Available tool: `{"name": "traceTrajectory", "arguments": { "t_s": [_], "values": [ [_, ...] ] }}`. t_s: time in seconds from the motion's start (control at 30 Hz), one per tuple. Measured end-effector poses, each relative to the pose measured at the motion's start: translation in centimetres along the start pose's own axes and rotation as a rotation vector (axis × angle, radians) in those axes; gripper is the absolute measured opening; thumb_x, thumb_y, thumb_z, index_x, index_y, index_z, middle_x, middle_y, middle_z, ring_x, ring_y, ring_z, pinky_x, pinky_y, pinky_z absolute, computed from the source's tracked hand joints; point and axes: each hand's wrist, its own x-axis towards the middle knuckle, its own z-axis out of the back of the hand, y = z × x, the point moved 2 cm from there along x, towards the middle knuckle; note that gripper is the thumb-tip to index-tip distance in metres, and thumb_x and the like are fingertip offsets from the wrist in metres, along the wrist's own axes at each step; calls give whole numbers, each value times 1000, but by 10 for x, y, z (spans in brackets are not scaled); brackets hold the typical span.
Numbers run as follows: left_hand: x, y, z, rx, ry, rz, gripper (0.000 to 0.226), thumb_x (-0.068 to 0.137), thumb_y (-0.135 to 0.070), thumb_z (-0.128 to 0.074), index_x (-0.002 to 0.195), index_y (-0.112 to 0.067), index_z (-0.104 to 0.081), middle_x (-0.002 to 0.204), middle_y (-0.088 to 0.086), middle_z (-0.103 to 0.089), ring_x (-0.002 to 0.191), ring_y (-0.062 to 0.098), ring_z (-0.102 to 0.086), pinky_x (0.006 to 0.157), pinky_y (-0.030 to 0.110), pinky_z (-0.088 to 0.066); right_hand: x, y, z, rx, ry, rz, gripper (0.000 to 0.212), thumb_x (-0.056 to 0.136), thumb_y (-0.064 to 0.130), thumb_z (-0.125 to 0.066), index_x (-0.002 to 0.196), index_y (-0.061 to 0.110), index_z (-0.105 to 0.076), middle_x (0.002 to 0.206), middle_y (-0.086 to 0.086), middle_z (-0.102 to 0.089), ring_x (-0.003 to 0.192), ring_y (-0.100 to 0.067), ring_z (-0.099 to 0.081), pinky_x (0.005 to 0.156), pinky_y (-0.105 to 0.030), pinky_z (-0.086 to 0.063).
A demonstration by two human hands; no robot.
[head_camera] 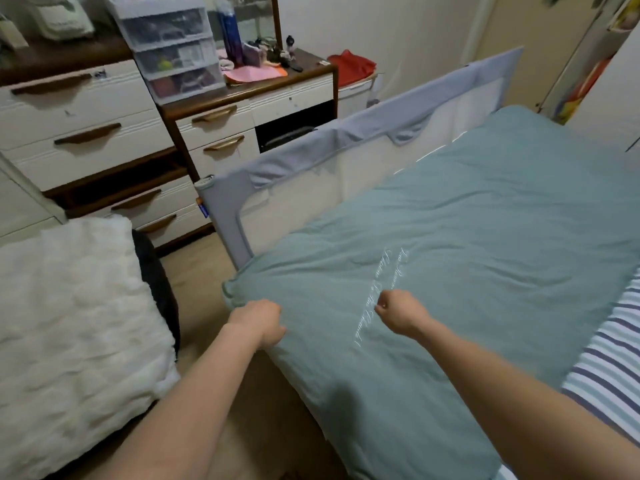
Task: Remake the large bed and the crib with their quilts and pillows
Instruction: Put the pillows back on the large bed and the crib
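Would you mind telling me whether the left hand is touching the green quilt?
Touching. The head view shows the left hand with fingers curled into the near edge of the green quilt, and the cloth bunches at its knuckles.

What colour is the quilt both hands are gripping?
The quilt is a muted sage green with white script lettering, seen in the head view.

Teal quilt point(467, 244) lies spread over the bed point(294, 372).
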Motion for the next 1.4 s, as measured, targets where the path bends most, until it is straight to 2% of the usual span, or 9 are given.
{"name": "traceTrajectory", "arguments": {
  "t_s": [0.13,0.33,0.53,0.7,0.93,1.1,1.2,1.27,1.4],
  "values": [
    [61,50,29,26,7,-30,51,95,-38,-45,140,-15,-44,143,8,-43,132,28,-42,106,38,-39,59,52,-9,21,-4,-43,26,93,23,-43,105,6,-60,112,-15,-64,105,-33,-58,83,-34,-46],
    [177,61,43,68,-28,-158,53,94,-40,-46,140,-16,-39,144,9,-39,134,26,-37,111,36,-32,170,74,-14,114,-81,-151,26,94,22,-43,105,5,-58,111,-17,-64,104,-35,-58,82,-34,-46],
    [314,35,58,135,-20,-260,52,96,-39,-45,141,-16,-35,149,10,-33,137,27,-34,111,35,-31,314,49,0,210,-152,-281,27,95,21,-44,111,4,-57,119,-18,-62,111,-35,-56,89,-35,-45],
    [436,-9,78,152,-162,-352,53,97,-37,-41,145,-17,-28,143,9,-39,132,26,-40,106,35,-35,439,24,18,257,-214,-347,34,96,18,-44,121,-2,-53,127,-23,-57,118,-36,-52,95,-36,-41],
    [575,-58,68,130,-243,-371,57,95,-7,-30,150,-14,-15,141,16,-37,128,31,-42,102,38,-38,567,-4,5,285,-328,-423,33,99,21,-40,121,-3,-48,127,-25,-54,119,-37,-51,94,-37,-41],
    [612,-77,44,167,-252,-440,63,98,-9,-29,153,-18,-1,127,17,-46,116,33,-51,97,41,-41,611,5,-5,336,-398,-563,50,96,41,-42,126,2,-51,129,-18,-56,120,-33,-54,95,-36,-44],
    [618,-76,37,166,-286,-417,58,101,-14,-29,153,-14,-3,125,15,-49,112,32,-55,92,40,-45,616,0,-10,198,-322,-554,37,96,23,-45,127,6,-55,131,-12,-56,122,-29,-54,94,-37,-47],
    [623,-74,38,157,-300,-404,56,99,-7,-32,151,-7,-10,124,15,-55,111,32,-58,90,40,-46,618,-4,-13,167,-300,-506,34,94,11,-43,125,5,-56,131,-14,-56,121,-30,-54,94,-36,-47],
    [622,-71,54,268,-352,-436,57,90,6,-23,147,2,-17,126,14,-57,113,31,-58,89,37,-46,633,2,-6,330,-437,-362,26,92,14,-46,104,-2,-62,116,-25,-62,109,-39,-57,84,-39,-45]
  ]
}}
